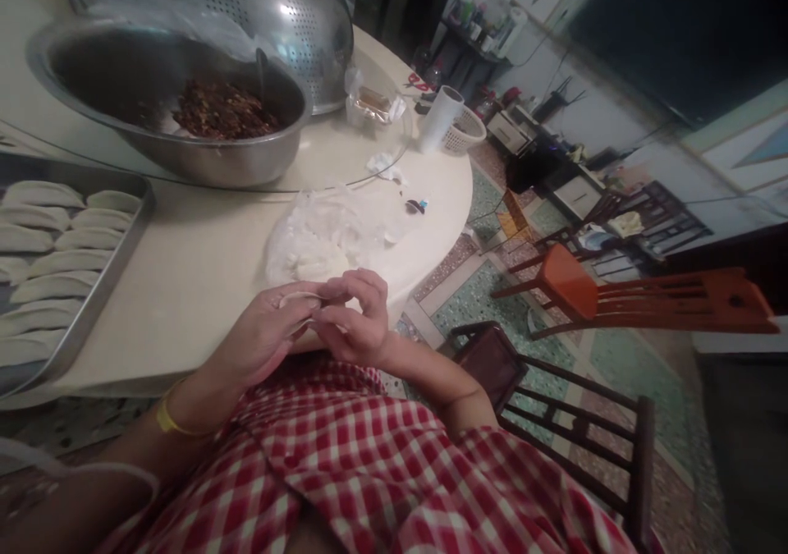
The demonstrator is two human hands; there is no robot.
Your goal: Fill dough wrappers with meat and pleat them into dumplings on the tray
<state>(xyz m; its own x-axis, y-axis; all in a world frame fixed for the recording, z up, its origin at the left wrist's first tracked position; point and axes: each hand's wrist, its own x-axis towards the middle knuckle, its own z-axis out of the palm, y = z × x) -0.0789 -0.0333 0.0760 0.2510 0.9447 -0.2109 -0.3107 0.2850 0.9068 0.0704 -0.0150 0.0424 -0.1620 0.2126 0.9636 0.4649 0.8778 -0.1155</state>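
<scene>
In the head view, I hold a thin, pale piece of dough (301, 296) in front of my red checked clothing (345, 439), close to the edge of the table (178, 267). My left hand (255, 336) cups it from one side, and my right hand (354, 316) pinches its near end, the fingers curled narrow against it. Just beyond my hands lies a clear plastic bag (336, 217) with more pale dough (313, 260) at it. To my left, a metal tray (140, 219) carries folded dumplings (46, 316) laid side by side. Farther back stands a wide metal bowl (209, 156) with dark, chopped filling (227, 111) in it, and a perforated colander (308, 29) rises behind. A white roll (441, 119) stands beside a small basket (465, 135) near the far edge.
</scene>
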